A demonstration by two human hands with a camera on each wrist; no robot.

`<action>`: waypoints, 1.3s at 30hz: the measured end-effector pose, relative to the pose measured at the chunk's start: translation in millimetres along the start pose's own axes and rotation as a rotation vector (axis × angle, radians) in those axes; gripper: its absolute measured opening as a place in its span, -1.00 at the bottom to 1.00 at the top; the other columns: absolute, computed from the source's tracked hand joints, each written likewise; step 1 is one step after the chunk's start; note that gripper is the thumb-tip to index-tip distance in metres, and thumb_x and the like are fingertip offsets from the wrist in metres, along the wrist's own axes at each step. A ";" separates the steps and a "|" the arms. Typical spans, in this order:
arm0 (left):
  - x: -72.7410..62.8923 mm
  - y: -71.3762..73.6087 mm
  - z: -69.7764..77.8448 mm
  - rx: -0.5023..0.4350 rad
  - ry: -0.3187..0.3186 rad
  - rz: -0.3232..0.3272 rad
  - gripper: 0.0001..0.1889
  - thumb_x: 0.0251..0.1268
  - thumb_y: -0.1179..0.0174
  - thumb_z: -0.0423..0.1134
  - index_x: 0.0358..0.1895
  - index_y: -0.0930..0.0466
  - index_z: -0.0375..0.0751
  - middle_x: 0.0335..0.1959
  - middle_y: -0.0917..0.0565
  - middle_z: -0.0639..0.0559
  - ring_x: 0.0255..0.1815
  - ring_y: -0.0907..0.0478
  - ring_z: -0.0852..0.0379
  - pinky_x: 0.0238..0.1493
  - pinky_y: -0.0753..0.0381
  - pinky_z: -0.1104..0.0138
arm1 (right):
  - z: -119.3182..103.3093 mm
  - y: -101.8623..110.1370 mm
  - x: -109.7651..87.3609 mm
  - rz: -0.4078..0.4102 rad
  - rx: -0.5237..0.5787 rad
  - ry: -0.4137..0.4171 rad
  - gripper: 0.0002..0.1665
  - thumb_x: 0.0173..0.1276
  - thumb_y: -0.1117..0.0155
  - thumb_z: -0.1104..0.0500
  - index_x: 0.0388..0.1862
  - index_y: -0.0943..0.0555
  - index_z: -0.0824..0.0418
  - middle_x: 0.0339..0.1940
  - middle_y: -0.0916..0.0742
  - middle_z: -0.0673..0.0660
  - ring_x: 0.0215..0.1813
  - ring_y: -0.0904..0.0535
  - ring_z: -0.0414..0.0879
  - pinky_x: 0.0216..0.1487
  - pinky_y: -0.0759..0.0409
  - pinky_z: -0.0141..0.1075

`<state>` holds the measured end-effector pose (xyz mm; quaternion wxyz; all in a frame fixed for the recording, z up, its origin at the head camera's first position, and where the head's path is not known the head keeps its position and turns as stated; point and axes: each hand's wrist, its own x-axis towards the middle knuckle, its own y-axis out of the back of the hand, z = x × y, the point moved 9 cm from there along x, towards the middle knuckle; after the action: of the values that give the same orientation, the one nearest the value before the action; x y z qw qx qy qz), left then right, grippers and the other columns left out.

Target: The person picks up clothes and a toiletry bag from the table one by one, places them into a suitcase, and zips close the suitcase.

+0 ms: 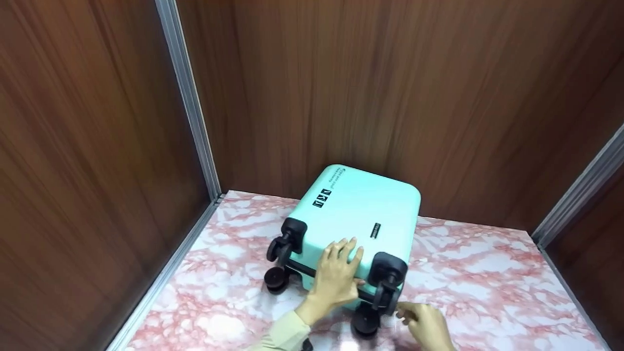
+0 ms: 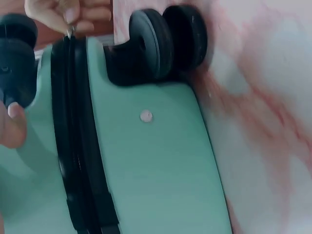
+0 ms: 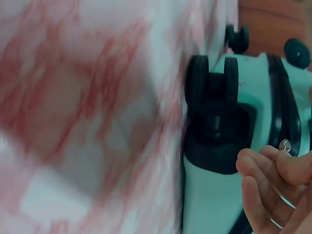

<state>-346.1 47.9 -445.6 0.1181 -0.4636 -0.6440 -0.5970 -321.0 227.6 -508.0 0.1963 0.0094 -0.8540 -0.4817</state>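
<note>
A mint-green hard-shell suitcase [image 1: 360, 204] lies flat, its wheeled end toward me. My left hand [image 1: 336, 275] rests on that end, fingers spread over the upper shell and thumb at the edge. At the near right corner, my right hand [image 1: 425, 321] pinches a small metal zipper pull [image 3: 284, 145] between thumb and curled fingers. The black zipper [image 2: 73, 126] runs along the seam between the two shell halves; its teeth show as a closed line in the left wrist view. Black double wheels [image 2: 151, 44] stick out beside the seam.
The suitcase lies on a pink-and-white marbled surface [image 1: 487, 282], close to a brown wood-grain back panel [image 1: 365, 97]. Another wood panel [image 1: 97, 146] stands at the left, joined by a metal corner post [image 1: 187, 97]. A second post [image 1: 580, 185] rises at the right.
</note>
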 end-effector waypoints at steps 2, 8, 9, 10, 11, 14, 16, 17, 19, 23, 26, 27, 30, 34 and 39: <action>4.1 -0.7 5.6 0.007 0.001 -0.029 -0.19 -0.08 -0.31 0.26 0.30 -0.43 -0.02 0.34 -0.42 -0.07 0.29 -0.34 -0.03 0.30 -0.29 0.12 | 6.6 3.6 1.2 -0.003 -0.006 -0.031 -0.61 -0.03 -0.29 0.48 -0.44 -0.72 -0.03 -0.59 -0.68 -0.23 -0.51 -0.56 -0.36 -0.33 -0.55 -0.13; 5.4 4.3 -2.7 -0.128 -0.082 -0.061 -0.21 0.10 -0.31 0.27 0.39 -0.41 0.02 0.41 -0.39 -0.05 0.35 -0.34 -0.01 0.30 -0.32 0.14 | 12.1 4.8 0.3 -0.007 -0.005 -0.037 -0.64 0.05 -0.34 0.44 -0.46 -0.70 -0.07 -0.59 -0.68 -0.23 -0.55 -0.53 -0.41 -0.33 -0.53 -0.09; 5.2 5.4 -7.5 -0.154 -0.098 -0.055 -0.21 0.08 -0.34 0.25 0.40 -0.42 0.05 0.42 -0.39 -0.05 0.36 -0.34 -0.01 0.29 -0.33 0.14 | 12.1 4.4 0.1 -0.003 -0.006 -0.034 -0.64 0.06 -0.34 0.44 -0.46 -0.69 -0.07 -0.59 -0.67 -0.23 -0.55 -0.52 -0.41 -0.33 -0.53 -0.10; 4.8 6.1 -13.3 -0.169 -0.107 -0.046 -0.21 0.06 -0.35 0.25 0.40 -0.42 0.07 0.42 -0.39 -0.05 0.37 -0.34 -0.02 0.29 -0.34 0.14 | 12.0 4.1 -0.2 0.003 -0.008 -0.033 -0.66 0.09 -0.35 0.42 -0.45 -0.70 -0.07 -0.59 -0.68 -0.24 -0.56 -0.52 -0.42 -0.33 -0.53 -0.09; 4.5 6.9 -19.9 -0.176 -0.107 -0.029 -0.19 0.02 -0.36 0.26 0.39 -0.44 0.10 0.41 -0.40 -0.06 0.37 -0.34 -0.04 0.29 -0.35 0.13 | 11.8 3.8 -0.4 0.007 -0.011 -0.033 -0.68 0.11 -0.37 0.41 -0.43 -0.71 -0.07 -0.59 -0.68 -0.24 -0.56 -0.52 -0.42 -0.33 -0.53 -0.09; 1.4 7.0 -39.6 -0.185 -0.059 0.028 -0.15 -0.10 -0.34 0.37 0.35 -0.50 0.11 0.37 -0.44 -0.11 0.37 -0.35 -0.10 0.31 -0.32 0.04 | 11.8 2.0 -0.7 0.003 -0.009 -0.038 -0.69 0.13 -0.35 0.40 -0.39 -0.73 -0.05 -0.57 -0.67 -0.25 -0.56 -0.51 -0.42 -0.34 -0.52 -0.11; -1.5 6.7 -48.9 -0.185 -0.018 0.061 -0.10 -0.16 -0.27 0.47 0.33 -0.52 0.11 0.35 -0.47 -0.13 0.37 -0.36 -0.12 0.33 -0.28 -0.02 | 12.4 1.4 -0.6 -0.003 -0.008 -0.045 -0.72 0.15 -0.37 0.38 -0.36 -0.75 -0.03 -0.57 -0.67 -0.25 -0.56 -0.51 -0.41 -0.36 -0.52 -0.13; -2.8 6.6 -51.8 -0.192 -0.002 0.075 -0.08 -0.18 -0.24 0.50 0.32 -0.53 0.11 0.34 -0.48 -0.13 0.36 -0.37 -0.12 0.34 -0.27 -0.03 | 12.8 1.1 -0.5 -0.008 -0.008 -0.048 -0.72 0.15 -0.36 0.39 -0.35 -0.75 -0.02 -0.57 -0.67 -0.25 -0.56 -0.51 -0.41 -0.37 -0.51 -0.15; -4.4 6.0 -53.2 -0.197 0.012 0.090 -0.08 -0.17 -0.21 0.53 0.32 -0.52 0.12 0.33 -0.48 -0.12 0.36 -0.38 -0.11 0.35 -0.26 -0.04 | 13.8 1.1 -0.1 -0.017 -0.006 -0.052 -0.71 0.14 -0.35 0.40 -0.35 -0.75 -0.02 -0.56 -0.67 -0.25 -0.56 -0.51 -0.40 -0.38 -0.50 -0.16; -3.4 3.8 -50.7 -0.168 0.032 0.083 -0.07 -0.21 -0.19 0.56 0.31 -0.52 0.17 0.33 -0.49 -0.07 0.35 -0.39 -0.08 0.35 -0.27 0.03 | 17.6 4.1 1.3 -0.024 0.005 -0.062 -0.66 0.11 -0.32 0.44 -0.35 -0.76 -0.01 -0.56 -0.68 -0.24 -0.56 -0.53 -0.39 -0.37 -0.52 -0.17; -1.6 0.4 -45.2 -0.141 0.047 0.062 -0.06 -0.25 -0.19 0.58 0.30 -0.53 0.20 0.32 -0.50 -0.05 0.35 -0.39 -0.06 0.35 -0.29 0.06 | 26.0 7.3 3.3 -0.039 0.023 -0.105 -0.65 0.09 -0.31 0.45 -0.37 -0.77 0.00 -0.55 -0.71 -0.19 -0.54 -0.56 -0.35 -0.34 -0.55 -0.14; -0.6 -0.3 -42.5 -0.132 0.054 0.057 -0.06 -0.26 -0.18 0.59 0.29 -0.54 0.20 0.32 -0.50 -0.05 0.34 -0.39 -0.05 0.34 -0.29 0.06 | 30.0 8.3 4.0 -0.042 0.030 -0.123 -0.65 0.08 -0.30 0.46 -0.38 -0.77 0.01 -0.55 -0.71 -0.16 -0.54 -0.56 -0.34 -0.33 -0.57 -0.13; 3.5 -3.6 -32.6 -0.098 0.082 0.044 -0.04 -0.28 -0.15 0.62 0.29 -0.53 0.21 0.30 -0.51 -0.06 0.33 -0.40 -0.05 0.32 -0.30 0.07 | 43.8 13.6 6.0 -0.040 0.030 -0.172 -0.72 0.08 -0.32 0.42 -0.45 -0.74 0.01 -0.57 -0.73 -0.11 -0.53 -0.61 -0.27 -0.28 -0.58 -0.06; 10.4 -6.7 -18.2 -0.032 0.102 0.016 -0.02 -0.22 -0.06 0.67 0.32 -0.49 0.21 0.30 -0.51 -0.08 0.31 -0.41 -0.07 0.28 -0.31 0.07 | 60.3 21.1 7.6 -0.010 0.033 -0.206 -0.76 0.15 -0.31 0.38 -0.50 -0.70 0.02 -0.57 -0.73 -0.10 -0.52 -0.65 -0.20 -0.30 -0.55 -0.03; 14.1 -6.9 -12.8 -0.015 0.064 -0.020 -0.04 -0.08 0.00 0.64 0.39 -0.43 0.17 0.34 -0.47 -0.09 0.32 -0.40 -0.07 0.28 -0.32 0.07 | 69.1 21.6 8.6 -0.013 0.039 -0.216 -0.79 0.26 -0.28 0.34 -0.48 -0.68 0.05 -0.55 -0.74 -0.10 -0.50 -0.66 -0.18 -0.34 -0.52 -0.05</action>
<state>-363.9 44.1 -436.8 0.1293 -0.4386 -0.6401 -0.6174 -349.0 294.0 -519.0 0.0997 -0.0333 -0.8793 -0.4646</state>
